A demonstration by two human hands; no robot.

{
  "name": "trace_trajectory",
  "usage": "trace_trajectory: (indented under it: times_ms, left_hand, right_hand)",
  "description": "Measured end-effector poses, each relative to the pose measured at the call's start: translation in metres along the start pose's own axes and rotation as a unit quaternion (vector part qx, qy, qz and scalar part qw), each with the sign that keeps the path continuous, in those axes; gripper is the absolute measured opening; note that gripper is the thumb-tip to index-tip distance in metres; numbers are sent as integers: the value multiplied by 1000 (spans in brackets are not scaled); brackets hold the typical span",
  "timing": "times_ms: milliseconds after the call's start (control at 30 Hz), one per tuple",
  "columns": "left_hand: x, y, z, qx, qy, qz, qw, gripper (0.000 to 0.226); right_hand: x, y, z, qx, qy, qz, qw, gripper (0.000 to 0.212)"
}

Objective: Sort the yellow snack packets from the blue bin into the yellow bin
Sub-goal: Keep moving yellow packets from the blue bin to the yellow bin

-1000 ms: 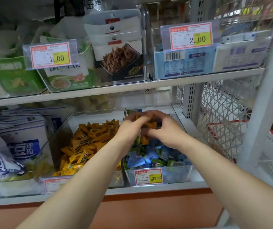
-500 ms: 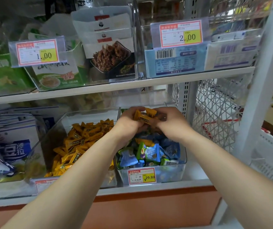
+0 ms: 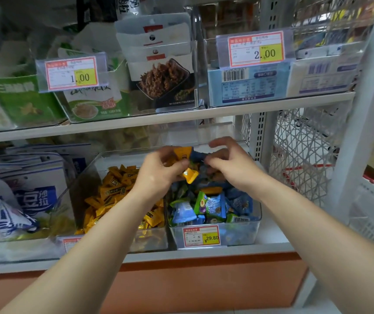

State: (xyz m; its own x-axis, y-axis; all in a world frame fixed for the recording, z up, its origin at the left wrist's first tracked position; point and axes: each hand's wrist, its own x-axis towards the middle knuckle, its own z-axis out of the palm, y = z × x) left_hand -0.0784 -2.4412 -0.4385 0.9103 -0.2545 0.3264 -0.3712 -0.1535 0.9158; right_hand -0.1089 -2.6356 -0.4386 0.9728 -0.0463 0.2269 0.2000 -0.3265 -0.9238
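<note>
Two clear bins stand side by side on the lower shelf. The left one, the yellow bin (image 3: 84,177), holds a heap of yellow snack packets (image 3: 113,189). The right one, the blue bin (image 3: 256,214), holds blue and green packets (image 3: 211,207) and one yellow packet (image 3: 212,190) lying on top. My left hand (image 3: 158,175) is raised over the back of the blue bin and grips a few yellow packets (image 3: 187,164). My right hand (image 3: 229,164) hovers close beside it with curled fingers touching blue packets at the back; whether it holds one is unclear.
A shelf board (image 3: 158,118) runs just above my hands, carrying clear boxes of bagged snacks and price tags. White and blue bags (image 3: 22,191) fill the space left of the yellow bin. A white mesh basket (image 3: 301,150) and a shelf post (image 3: 362,123) stand to the right.
Both hands lifted out of the blue bin's back. My left hand now holds yellow packets higher and slightly leftward; my right hand has parted from them.
</note>
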Motion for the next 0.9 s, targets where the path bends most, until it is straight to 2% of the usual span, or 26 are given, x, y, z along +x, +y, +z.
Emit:
trace_trajectory:
  times_ms: [67,133,167,233,300,333,400,467,567,667,733,767,833,900]
  left_hand:
    - [-1,-6,-25,108,64,16,992,15]
    - [-2,-12,-51,246,118,27,962,29]
    - [-1,-16,-63,288,121,21,950,35]
    - [0,-20,-79,340,74,-28,937,48]
    - [-3,-19,-88,419,22,-87,904,63]
    - [-6,-16,-90,456,28,-83,886,65]
    - [-16,-5,-83,488,81,-6,869,58]
    - [-30,8,-66,455,81,80,883,51]
    - [-43,23,-35,281,-6,97,955,51]
    - [-46,25,-23,205,14,120,971,31]
    - [-45,22,-31,216,58,105,969,25]
    - [-43,19,-40,228,82,90,966,26]
    - [-37,9,-60,282,121,37,951,36]
    - [-35,-1,-71,378,135,-17,916,53]
  right_hand:
    - [2,6,-4,-178,-19,-32,983,19]
    - [3,14,-1,-273,-114,-13,955,23]
    - [4,17,2,-307,-149,1,940,27]
    - [7,17,7,-358,-175,15,917,32]
    - [11,15,9,-387,-161,11,908,29]
    - [13,12,9,-397,-139,7,907,23]
    - [14,6,8,-376,-65,-6,924,10]
    - [9,-3,10,-275,-7,-29,961,6]
    - [-7,-21,24,-48,-40,-31,998,7]
    - [-19,-29,34,123,-85,-7,989,12]
    - [-18,-28,29,119,-52,6,992,12]
    - [-13,-25,22,75,-15,11,997,13]
    - [-1,-15,7,-23,47,27,998,11]
    - [12,-6,-5,-68,61,50,995,11]
